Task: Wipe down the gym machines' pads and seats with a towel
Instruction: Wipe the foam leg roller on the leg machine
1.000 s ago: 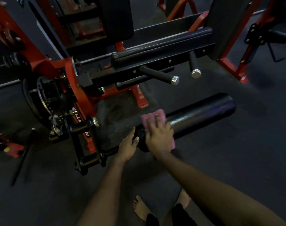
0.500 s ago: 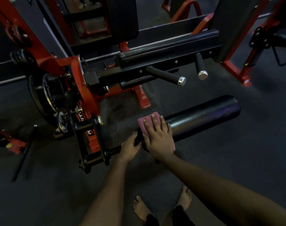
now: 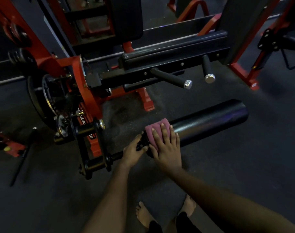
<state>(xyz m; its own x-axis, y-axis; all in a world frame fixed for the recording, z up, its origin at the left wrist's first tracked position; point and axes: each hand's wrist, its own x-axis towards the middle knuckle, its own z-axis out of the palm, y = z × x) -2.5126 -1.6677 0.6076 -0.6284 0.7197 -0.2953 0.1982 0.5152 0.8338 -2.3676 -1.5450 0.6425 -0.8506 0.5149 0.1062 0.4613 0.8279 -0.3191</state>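
Observation:
A long black roller pad [image 3: 209,120] sticks out to the right from a red and black gym machine [image 3: 86,91], low above the floor. A pink towel [image 3: 154,132] is draped over the pad's left end. My right hand [image 3: 166,147] lies flat on the towel with its fingers spread, pressing it onto the pad. My left hand [image 3: 133,151] grips the black bar right beside the pad's left end, thumb and fingers curled around it.
Two black handles with chrome caps [image 3: 187,84] jut out above the pad. A black back pad [image 3: 126,19] stands behind. More red frames [image 3: 241,73] rise at the right. My bare feet [image 3: 143,214] stand on the dark rubber floor [image 3: 244,165].
My left hand has closed around the bar, where a second ago it only reached toward it. The right hand with the towel stays near the pad's left end. The view shifted slightly.

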